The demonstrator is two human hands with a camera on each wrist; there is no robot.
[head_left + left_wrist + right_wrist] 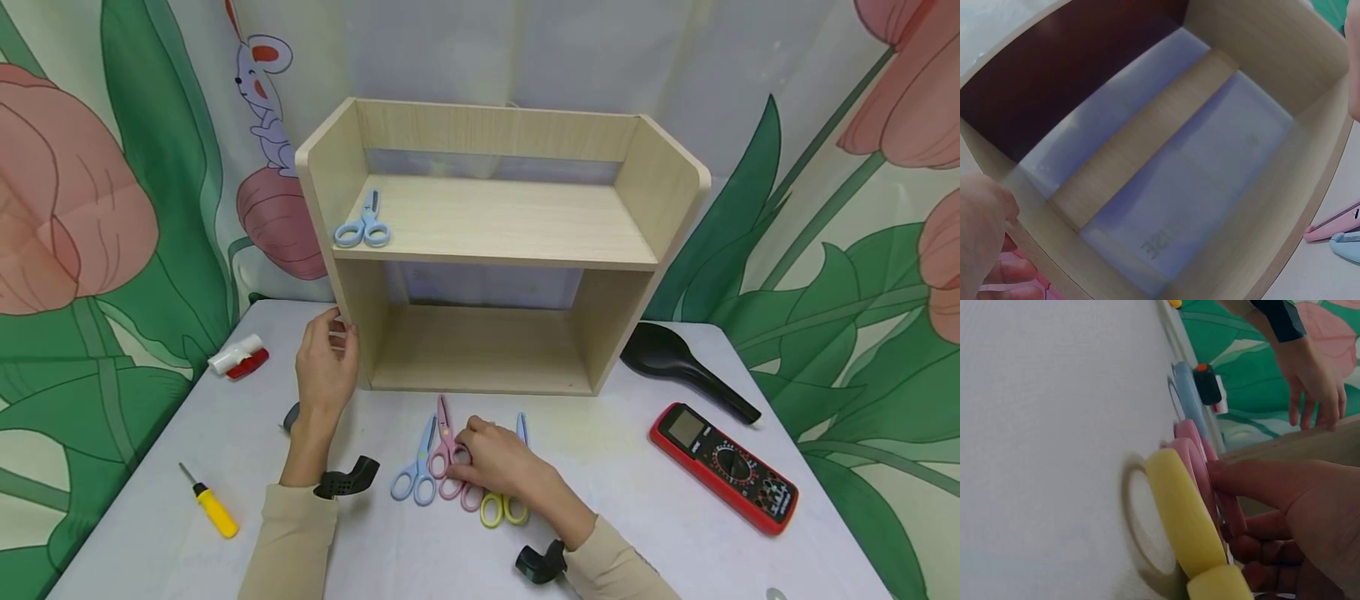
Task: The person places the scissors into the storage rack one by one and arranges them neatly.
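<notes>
My right hand (495, 457) pinches a handle of pink scissors (1194, 456) between thumb and fingers, low over the white table; their blades are hidden behind the hand. Beside it lie other pink scissors (444, 429), blades toward the shelf, and light blue scissors (417, 467) further left. Yellow-handled scissors (491, 510) lie under the right hand's wrist side, with a light blue blade tip (522, 427) showing beyond the knuckles. My left hand (326, 367) is at the left side panel of a two-tier wooden shelf (495, 218), loosely bent fingers right at its front edge.
Light blue scissors (366, 227) lie on the upper tier, left end. On the right are a black spoon (678, 367) and a red multimeter (723, 467). At left lie a yellow screwdriver (213, 510) and a white-and-red object (240, 357). A dark item (291, 417) is partly behind my left wrist.
</notes>
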